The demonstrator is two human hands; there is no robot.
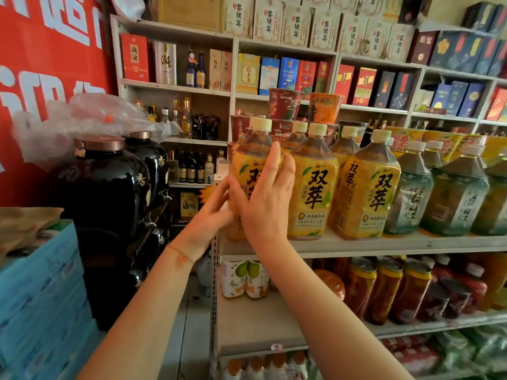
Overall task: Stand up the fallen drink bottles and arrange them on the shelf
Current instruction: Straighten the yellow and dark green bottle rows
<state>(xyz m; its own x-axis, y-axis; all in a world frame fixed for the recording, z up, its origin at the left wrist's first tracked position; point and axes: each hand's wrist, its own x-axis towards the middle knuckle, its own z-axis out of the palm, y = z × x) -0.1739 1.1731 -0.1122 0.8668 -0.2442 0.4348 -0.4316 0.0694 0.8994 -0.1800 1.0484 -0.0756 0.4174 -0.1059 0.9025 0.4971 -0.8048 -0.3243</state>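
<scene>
my right hand [264,193] lies flat against the front of the leftmost yellow-label tea bottle [251,163], fingers straight and spread, tips near the shoulder of the bottle; it presses rather than grips. my left hand [212,212] touches the same bottle low on its left side, fingers extended; how far they wrap behind the bottle i cannot tell, as my right hand covers that area. a thin bracelet [181,255] sits on my left wrist.

the bottle stands upright at the left end of the shelf [384,244], cream cap on top. beside it to the right, two more yellow-label bottles [314,185] [366,187] stand upright in the front row, with further ones behind. green-label bottles [414,193] follow on the right, also upright.

instant noodle cups [285,104] are stacked behind the row. the lower shelf holds red drink bottles [386,292] and a pear-printed carton [244,278]. black ceramic jars [109,187] stand to the left, next to blue crates [41,297].
</scene>
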